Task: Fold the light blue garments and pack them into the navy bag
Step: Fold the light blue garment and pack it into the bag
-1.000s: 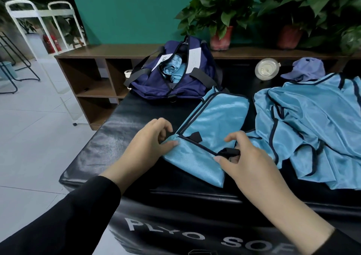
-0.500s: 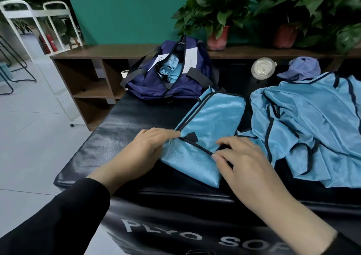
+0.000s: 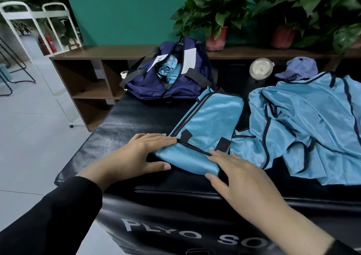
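- While both grips lie flat with straight fingers, the left hand (image 3: 136, 155) and right hand (image 3: 240, 174) press a part-folded garment (image 3: 201, 135) on the tabletop (image 3: 125, 129).
- At 3 o'clock, an unfolded pile (image 3: 304, 123) waits.
- At 12 o'clock, the navy bag (image 3: 168, 79) gapes, holding some blue cloth already.

We see two bare hands, the left hand (image 3: 134, 155) and right hand (image 3: 240, 176), each emerging from a long black sleeve (image 3: 48, 221) ending at the wrist.
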